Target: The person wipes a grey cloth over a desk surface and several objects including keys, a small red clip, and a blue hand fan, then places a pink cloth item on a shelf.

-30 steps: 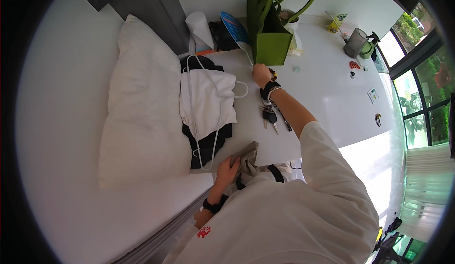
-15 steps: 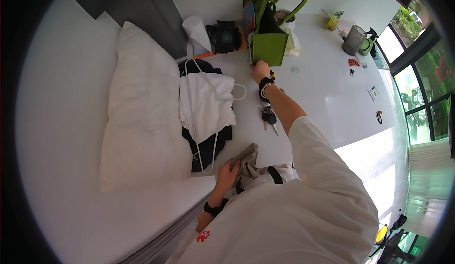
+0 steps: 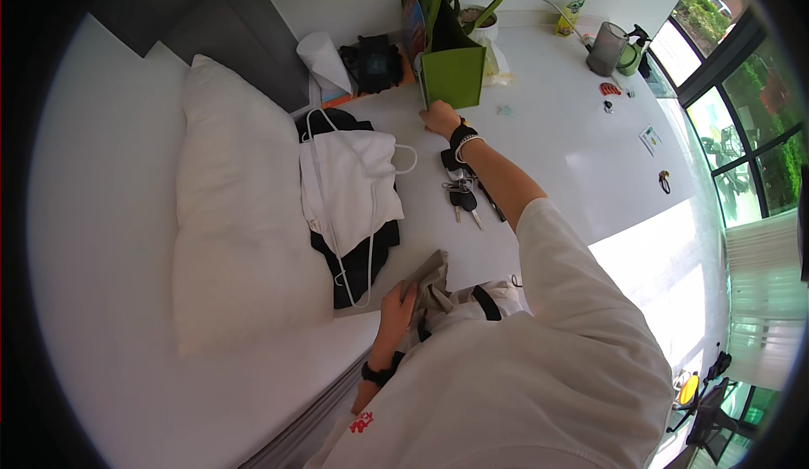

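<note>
My right hand (image 3: 441, 120) reaches across the white table, closed at the lower near-left corner of a green tote bag (image 3: 452, 79); its fingertips are partly hidden. The bag stands upright, both handles raised. Nearer my body, my left hand (image 3: 396, 309) is closed on a taupe cloth (image 3: 436, 277), bunched and folded upward. Beside my right forearm lies a bunch of keys (image 3: 463, 201). To the left, a white hanger (image 3: 372, 254) rests over a white garment (image 3: 345, 182) and a black garment (image 3: 383, 241).
A white pillow (image 3: 240, 216) lies far left. Behind the garments are a white roll (image 3: 324, 63) and a black object (image 3: 375, 62). At the far right stand a grey container (image 3: 606, 49) and a green spray bottle (image 3: 630, 58). A small red item (image 3: 609, 89) and a dark ring-shaped item (image 3: 664, 182) lie nearby.
The whole view has shifted slightly, so the table things appear farther left and up. Both hands keep their places at the bag and the cloth.
</note>
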Tool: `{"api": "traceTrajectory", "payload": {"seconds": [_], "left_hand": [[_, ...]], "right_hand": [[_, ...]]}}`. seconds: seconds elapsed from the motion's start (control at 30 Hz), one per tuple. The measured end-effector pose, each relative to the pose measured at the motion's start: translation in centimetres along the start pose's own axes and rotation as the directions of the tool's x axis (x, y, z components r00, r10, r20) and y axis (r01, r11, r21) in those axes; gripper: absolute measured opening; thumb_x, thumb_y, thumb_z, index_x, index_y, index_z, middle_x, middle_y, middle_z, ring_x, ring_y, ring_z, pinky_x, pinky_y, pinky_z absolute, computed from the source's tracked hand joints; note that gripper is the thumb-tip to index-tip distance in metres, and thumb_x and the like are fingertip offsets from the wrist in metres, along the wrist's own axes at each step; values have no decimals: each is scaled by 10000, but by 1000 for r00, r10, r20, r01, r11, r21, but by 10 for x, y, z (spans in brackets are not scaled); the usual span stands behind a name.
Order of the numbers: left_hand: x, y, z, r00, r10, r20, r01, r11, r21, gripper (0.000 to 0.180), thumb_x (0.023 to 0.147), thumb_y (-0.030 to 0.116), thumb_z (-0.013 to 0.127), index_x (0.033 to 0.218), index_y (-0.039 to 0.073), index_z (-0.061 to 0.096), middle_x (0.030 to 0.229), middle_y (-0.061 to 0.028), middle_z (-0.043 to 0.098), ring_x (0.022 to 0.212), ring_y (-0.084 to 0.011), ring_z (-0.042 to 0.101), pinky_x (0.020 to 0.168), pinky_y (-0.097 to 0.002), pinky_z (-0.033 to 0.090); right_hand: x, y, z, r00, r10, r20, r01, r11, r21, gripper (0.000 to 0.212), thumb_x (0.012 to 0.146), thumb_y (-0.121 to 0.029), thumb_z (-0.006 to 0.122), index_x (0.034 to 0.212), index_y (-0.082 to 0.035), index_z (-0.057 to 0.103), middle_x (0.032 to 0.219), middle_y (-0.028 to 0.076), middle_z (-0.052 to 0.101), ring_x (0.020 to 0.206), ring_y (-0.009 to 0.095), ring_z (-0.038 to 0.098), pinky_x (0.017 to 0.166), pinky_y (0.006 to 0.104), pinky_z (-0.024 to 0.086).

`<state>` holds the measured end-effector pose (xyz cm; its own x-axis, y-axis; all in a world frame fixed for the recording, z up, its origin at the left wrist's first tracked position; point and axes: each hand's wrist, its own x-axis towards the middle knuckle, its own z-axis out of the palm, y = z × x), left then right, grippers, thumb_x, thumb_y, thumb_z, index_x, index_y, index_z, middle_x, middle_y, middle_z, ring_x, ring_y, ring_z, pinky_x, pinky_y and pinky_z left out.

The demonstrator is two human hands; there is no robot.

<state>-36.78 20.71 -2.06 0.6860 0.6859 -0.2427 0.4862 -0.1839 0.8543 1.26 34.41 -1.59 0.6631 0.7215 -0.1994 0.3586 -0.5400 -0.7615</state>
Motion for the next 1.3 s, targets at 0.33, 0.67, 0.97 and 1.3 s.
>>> {"api": "traceTrajectory", "payload": {"seconds": [0.33,0.67,0.97,1.3], "left_hand": [[10,69,17,982,146,116,-105,946,-308,272,909,178,447,1082,-30,474,898,-103,520,828,-167,480,753,-286,390],[48,103,109,851,496,172,-467,865,-183,342,916,137,415,1205,-42,372,1169,-192,399,1045,-309,440,881,-369,363],[80,147,207,789,492,368,-609,543,579,399,857,212,504,1190,-4,461,1264,-188,365,1131,-335,392,917,-440,337],[145,147,273,852,441,281,-494,503,709,596,879,425,405,1282,-13,367,1435,-130,165,1317,-308,158,1042,-519,109]], "right_hand": [[-131,26,-87,923,-224,314,200,974,107,251,866,-168,427,919,-2,608,668,74,600,554,131,552,528,258,466],[-251,174,-193,994,26,-108,-24,999,22,224,836,-179,467,878,-15,613,701,102,619,621,181,595,603,306,478],[-326,305,-261,896,244,-370,-199,967,157,209,854,-157,487,900,7,607,711,98,625,638,165,595,605,277,468],[-336,416,-327,747,218,-628,-142,975,169,165,820,-104,524,934,-26,615,753,95,611,647,156,581,605,263,466]]}}
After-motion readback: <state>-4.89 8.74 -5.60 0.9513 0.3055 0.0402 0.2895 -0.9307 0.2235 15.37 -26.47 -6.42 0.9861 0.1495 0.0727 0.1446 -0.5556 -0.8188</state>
